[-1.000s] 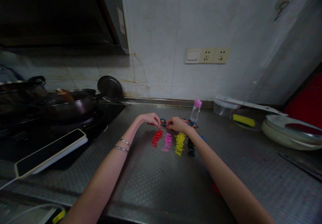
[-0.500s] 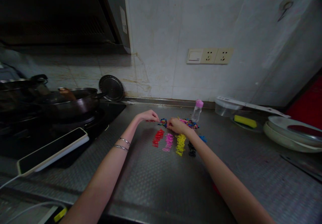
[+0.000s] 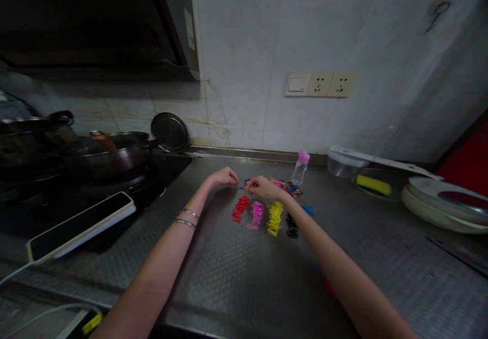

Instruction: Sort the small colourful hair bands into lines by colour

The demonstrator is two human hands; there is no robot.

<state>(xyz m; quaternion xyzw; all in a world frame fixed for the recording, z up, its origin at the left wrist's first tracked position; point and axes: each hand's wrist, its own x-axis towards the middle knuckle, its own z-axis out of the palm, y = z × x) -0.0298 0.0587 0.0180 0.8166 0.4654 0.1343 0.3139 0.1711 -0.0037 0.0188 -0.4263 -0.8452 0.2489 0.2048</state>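
Note:
Small coloured rubber bands lie on the metal counter. Behind my hands is a mixed pile of bands (image 3: 292,187), partly hidden by my right hand. In front are separate rows: red bands (image 3: 240,209), pink bands (image 3: 256,215), yellow bands (image 3: 275,218) and black bands (image 3: 292,226). A few blue bands (image 3: 308,210) sit beside my right forearm. My left hand (image 3: 224,177) is closed in a pinch at the pile's left end. Above the red and pink rows, my right hand (image 3: 263,187) pinches with its fingertips. What either pinch holds is too small to make out.
A clear bottle with a pink cap (image 3: 301,167) stands behind the pile. To the left are a phone (image 3: 82,224), a pan (image 3: 110,156) on the stove and a round lid (image 3: 170,132). On the right are a plastic tub (image 3: 345,162), a yellow sponge (image 3: 373,184) and stacked dishes (image 3: 442,212).
My right hand has shifted a little left, covering more of the mixed bands at that end. My left fingertips have drawn slightly left. The rows look the same.

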